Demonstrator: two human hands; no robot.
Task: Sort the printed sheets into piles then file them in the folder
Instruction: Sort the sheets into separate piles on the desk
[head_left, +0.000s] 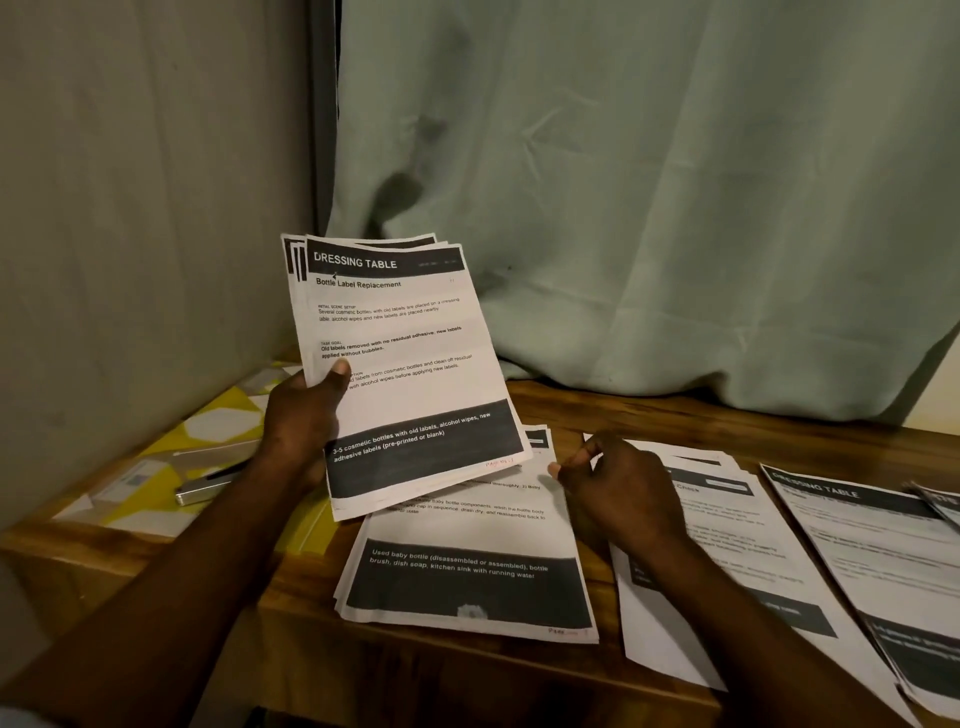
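Printed sheets (405, 364), a small fanned stack, are held upright above the left part of the wooden table (649, 410). The top page is headed "DRESSING TABLE". Below and just right of it, three piles lie flat in a row: a near pile about a baby bottle (467, 577), a middle pile (727, 540), and a far-right pile (862, 551), also headed "DRESSING TABLE". No folder is clearly in view.

The likely trouble is slippage. The stack is held by its left edge only and its pages are already fanned out, so a loose page could drop onto the baby-bottle pile directly beneath and mix the sorting. The matching pile is at the far right, so carrying a page there means reaching across the other piles, and a forearm could drag them askew where their edges nearly meet.

The left hand (304, 415) is raised, its grip clamped on the stack with the thumb pressed on the front page. The right hand (618, 488) is low, between the near and middle piles, fingers loosely curled, its grip released, holding nothing I can see. Its forearm crosses the middle pile.
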